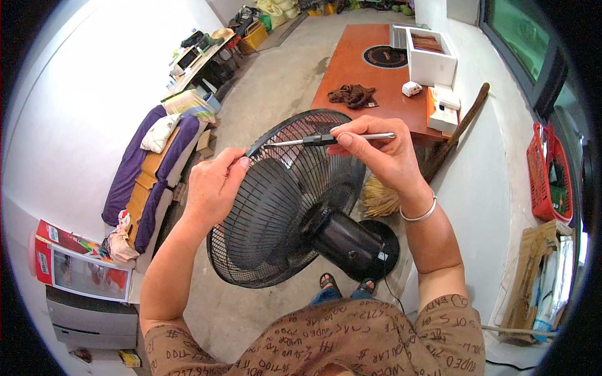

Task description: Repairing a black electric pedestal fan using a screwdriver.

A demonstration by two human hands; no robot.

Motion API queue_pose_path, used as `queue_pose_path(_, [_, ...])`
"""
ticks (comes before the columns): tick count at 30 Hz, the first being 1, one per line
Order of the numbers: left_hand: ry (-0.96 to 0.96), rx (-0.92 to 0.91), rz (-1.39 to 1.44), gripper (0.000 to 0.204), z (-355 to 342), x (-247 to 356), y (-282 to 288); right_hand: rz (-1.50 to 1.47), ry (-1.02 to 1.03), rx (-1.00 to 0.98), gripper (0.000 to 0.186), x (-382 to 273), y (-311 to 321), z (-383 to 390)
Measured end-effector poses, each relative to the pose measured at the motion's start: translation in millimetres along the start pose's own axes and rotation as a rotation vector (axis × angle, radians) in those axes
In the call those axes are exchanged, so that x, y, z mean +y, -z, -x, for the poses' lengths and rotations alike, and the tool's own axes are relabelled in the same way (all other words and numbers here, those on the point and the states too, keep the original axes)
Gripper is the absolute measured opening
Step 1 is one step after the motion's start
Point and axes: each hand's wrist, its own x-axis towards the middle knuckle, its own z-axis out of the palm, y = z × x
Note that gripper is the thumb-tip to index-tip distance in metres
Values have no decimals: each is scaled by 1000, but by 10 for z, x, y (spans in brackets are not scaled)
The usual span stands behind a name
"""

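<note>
Right hand [376,153] grips a screwdriver [326,140] at the fan grille [282,207]; left hand [213,185] pinches its rim; white box [433,59] holds brown items.

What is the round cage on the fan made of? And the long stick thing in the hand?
The fan cage looks like thin metal wire with a black coating: fine bars with small glints. The screwdriver, held in the right hand, has a bright silvery shaft, likely bare steel, with a dark middle part, perhaps plastic. The left hand holds the cage rim.

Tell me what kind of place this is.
Likely a room in a home, used for living and storage: a bare concrete floor, a low wooden table, a purple cushioned bench along the wall, a broom.
</note>
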Motion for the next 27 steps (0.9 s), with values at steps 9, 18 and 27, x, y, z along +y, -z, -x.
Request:
queue_pose_path(9, [18, -20, -7, 20, -58, -3, -6, 78, 48, 59, 15, 55, -121, 100])
queue_pose_path(18, [19, -23, 2, 21, -56, -25, 22, 463, 441, 36, 10, 15, -370, 184])
queue_pose_path(27, [-6, -10, 11, 20, -72, -38, 9, 415, 363, -27, 10, -63, -273, 24])
